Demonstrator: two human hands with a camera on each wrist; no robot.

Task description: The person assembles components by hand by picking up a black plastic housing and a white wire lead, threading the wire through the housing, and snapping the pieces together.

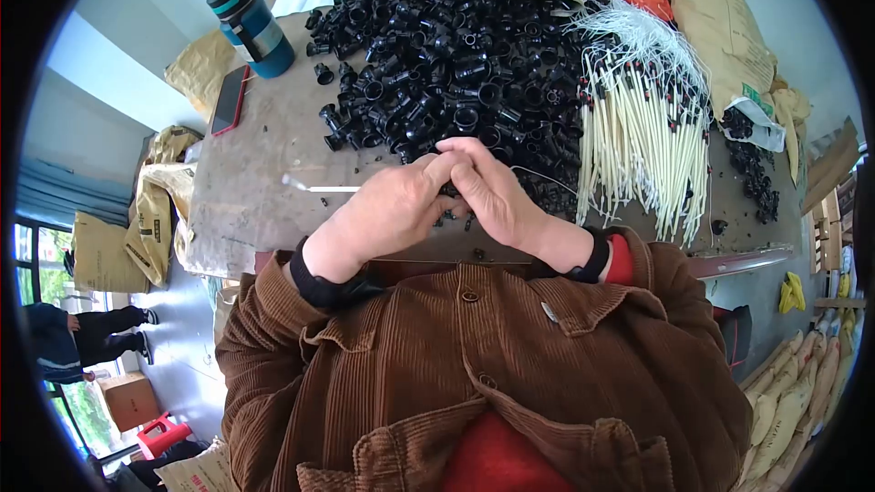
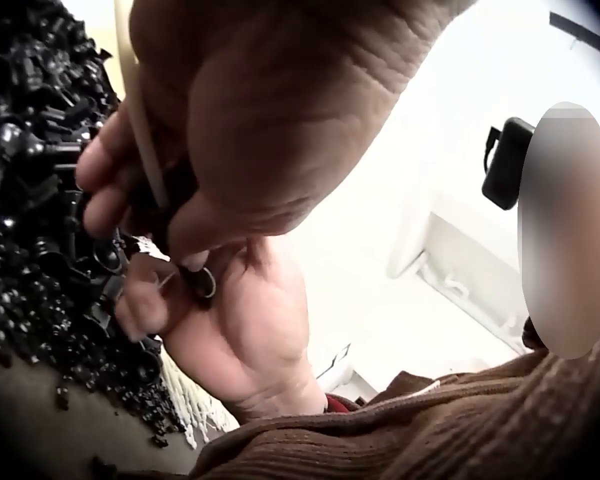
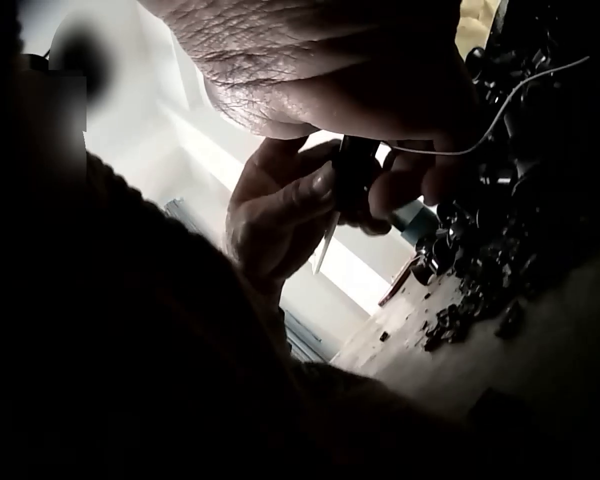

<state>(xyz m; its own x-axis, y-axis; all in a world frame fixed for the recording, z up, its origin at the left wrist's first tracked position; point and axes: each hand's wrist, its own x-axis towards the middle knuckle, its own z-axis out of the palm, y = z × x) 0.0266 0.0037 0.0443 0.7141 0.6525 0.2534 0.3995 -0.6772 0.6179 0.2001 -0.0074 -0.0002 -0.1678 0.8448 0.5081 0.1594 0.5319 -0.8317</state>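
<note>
Both hands meet in front of the chest, just over the table's near edge. My left hand point(image 1: 383, 214) grips a small black plastic fitting point(image 3: 352, 170) with a thin white rod point(image 1: 333, 189) running out of it to the left. My right hand point(image 1: 499, 200) closes on the other side of the fitting, its fingers curled in against the left fingertips. A thin white string point(image 3: 490, 125) trails from the right hand's side, over the black parts. In the left wrist view the right palm point(image 2: 250, 330) faces up below the left hand, and the fingers partly hide the fitting.
Black plastic fittings point(image 1: 456, 64) lie heaped beyond the hands. White rods with strings point(image 1: 643, 146) are bundled at the right. A blue bottle point(image 1: 253, 32) and a phone point(image 1: 230, 100) sit at the left of the table point(image 1: 246, 210). Sacks stand around it.
</note>
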